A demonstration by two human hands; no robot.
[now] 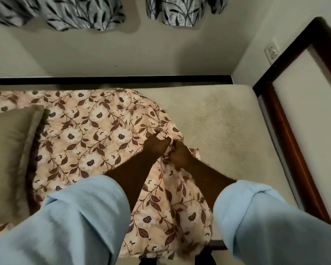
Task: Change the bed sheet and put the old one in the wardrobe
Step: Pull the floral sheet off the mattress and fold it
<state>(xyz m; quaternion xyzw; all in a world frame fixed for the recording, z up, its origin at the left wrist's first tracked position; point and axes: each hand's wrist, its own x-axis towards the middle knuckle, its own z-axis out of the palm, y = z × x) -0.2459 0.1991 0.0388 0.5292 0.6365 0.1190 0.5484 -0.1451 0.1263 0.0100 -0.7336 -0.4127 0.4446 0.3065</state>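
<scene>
A: Hands?
B: Left hand and right hand touching side by side, both clenched on a gathered bunch of the floral bed sheet.
A: Sheet location?
B: Covers the bed's left part only. Bare mattress shows at right. One fold hangs down between the forearms.
A: Surroundings?
B: Olive pillow lies on the sheet, far left. Leaf-print curtains hang along the far wall. Dark wooden bed frame at right.

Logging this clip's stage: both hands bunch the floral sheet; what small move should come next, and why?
Probably draw the bunch leftward toward the pillow: left hand and right hand grip the floral sheet, the mattress lies bare only at right, and the sheet covers the rest.
</scene>
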